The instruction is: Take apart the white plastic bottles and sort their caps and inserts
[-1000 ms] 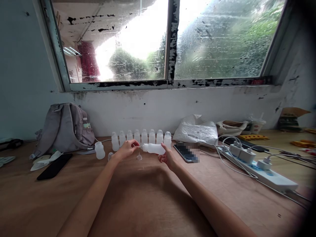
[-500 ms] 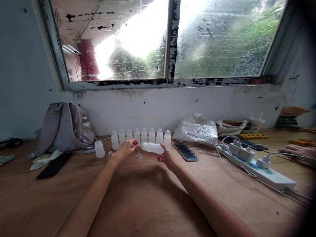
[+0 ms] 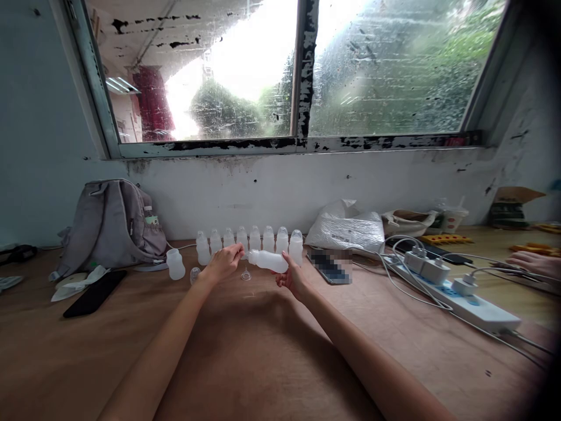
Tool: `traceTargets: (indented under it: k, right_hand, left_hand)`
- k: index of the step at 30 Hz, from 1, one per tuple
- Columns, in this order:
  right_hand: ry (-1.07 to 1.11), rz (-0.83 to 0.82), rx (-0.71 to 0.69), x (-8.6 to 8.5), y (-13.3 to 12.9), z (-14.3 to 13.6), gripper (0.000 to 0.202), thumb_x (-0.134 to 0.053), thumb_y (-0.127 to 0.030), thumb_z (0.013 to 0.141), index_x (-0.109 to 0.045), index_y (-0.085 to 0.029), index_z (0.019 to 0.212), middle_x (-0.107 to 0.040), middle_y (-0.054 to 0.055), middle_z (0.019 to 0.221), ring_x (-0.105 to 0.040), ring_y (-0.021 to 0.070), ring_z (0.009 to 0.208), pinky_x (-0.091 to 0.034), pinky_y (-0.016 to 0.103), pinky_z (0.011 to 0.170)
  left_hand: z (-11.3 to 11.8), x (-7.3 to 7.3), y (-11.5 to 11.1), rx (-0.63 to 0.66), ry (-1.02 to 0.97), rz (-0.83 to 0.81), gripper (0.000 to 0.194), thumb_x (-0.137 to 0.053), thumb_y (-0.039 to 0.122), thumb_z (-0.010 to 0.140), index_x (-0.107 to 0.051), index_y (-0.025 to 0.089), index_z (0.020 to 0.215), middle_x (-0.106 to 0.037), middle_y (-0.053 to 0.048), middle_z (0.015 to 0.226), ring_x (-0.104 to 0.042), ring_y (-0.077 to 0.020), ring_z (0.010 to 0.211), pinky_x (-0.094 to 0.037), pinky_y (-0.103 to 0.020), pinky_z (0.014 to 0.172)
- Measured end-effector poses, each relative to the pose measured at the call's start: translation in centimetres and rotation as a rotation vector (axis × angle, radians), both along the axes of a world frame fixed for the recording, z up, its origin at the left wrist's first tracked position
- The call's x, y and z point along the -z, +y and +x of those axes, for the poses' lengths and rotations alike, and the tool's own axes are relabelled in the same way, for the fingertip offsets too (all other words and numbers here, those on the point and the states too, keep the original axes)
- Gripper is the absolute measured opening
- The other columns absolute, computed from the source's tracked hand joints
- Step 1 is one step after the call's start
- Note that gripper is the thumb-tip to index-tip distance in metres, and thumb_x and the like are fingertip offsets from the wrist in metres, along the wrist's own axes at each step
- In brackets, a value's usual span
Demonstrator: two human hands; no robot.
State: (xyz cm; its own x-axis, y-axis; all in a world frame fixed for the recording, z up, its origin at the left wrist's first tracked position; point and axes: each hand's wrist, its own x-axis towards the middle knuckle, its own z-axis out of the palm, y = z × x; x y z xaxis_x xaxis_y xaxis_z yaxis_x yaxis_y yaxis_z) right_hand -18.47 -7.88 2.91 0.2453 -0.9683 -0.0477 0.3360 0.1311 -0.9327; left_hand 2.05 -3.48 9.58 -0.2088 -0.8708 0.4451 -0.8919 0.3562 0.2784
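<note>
My right hand (image 3: 293,277) holds a frosted white bottle (image 3: 268,260) by its base, tipped nearly level with its neck to the left. At that neck, the fingers of my left hand (image 3: 227,261) are pinched together on something I cannot make out. Below the neck a small clear nipple-shaped piece (image 3: 246,275) stands on the table. Behind my hands runs a row of several capped white bottles (image 3: 203,248). An uncapped white bottle (image 3: 175,265) stands to the left, and a clear cap (image 3: 195,275) sits beside my left wrist.
A grey backpack (image 3: 116,228) and a black phone (image 3: 95,293) lie left. To the right are another phone (image 3: 329,268), a silvery bag (image 3: 346,229), a power strip (image 3: 477,313) with cables, and another person's hand (image 3: 537,263) at the far edge.
The fingers of my left hand have closed further at the bottle's neck. The bottle's neck end has risen slightly relative to its base. The whole view has shifted slightly.
</note>
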Motion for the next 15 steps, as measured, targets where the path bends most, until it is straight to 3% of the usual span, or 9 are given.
traceTargets:
  k: [7, 12, 15]
  right_hand:
    - [-0.055, 0.047, 0.008, -0.03, -0.09, 0.22, 0.042, -0.045, -0.054, 0.075, -0.046, -0.014, 0.089, -0.055, 0.002, 0.056, -0.045, 0.0093, 0.034, -0.037, 0.022, 0.034]
    - [-0.043, 0.066, 0.006, 0.11, -0.29, 0.20, 0.043, -0.044, -0.054, 0.075, -0.048, -0.013, 0.088, -0.055, 0.002, 0.055, -0.044, 0.0091, 0.034, -0.036, 0.021, 0.034]
    - [-0.036, 0.076, -0.025, 0.26, -0.28, 0.22, 0.045, -0.043, -0.055, 0.074, -0.048, -0.013, 0.088, -0.055, 0.003, 0.054, -0.042, 0.0087, 0.034, -0.035, 0.021, 0.034]
  left_hand:
    - [-0.15, 0.17, -0.11, 0.016, 0.030, -0.059, 0.025, -0.030, 0.035, 0.085, -0.050, 0.022, 0.084, -0.058, -0.001, 0.074, -0.054, -0.0149, 0.062, -0.034, -0.024, 0.055]
    - [-0.20, 0.66, -0.42, 0.224, 0.148, 0.021, 0.034, -0.054, 0.040, 0.072, -0.048, 0.023, 0.100, -0.057, -0.001, 0.089, -0.054, -0.0110, 0.061, -0.040, -0.022, 0.058]
    - [-0.33, 0.90, -0.59, 0.255, 0.181, 0.022, 0.033, -0.056, 0.039, 0.071, -0.050, 0.021, 0.097, -0.058, -0.001, 0.084, -0.054, -0.0110, 0.060, -0.040, -0.022, 0.058]
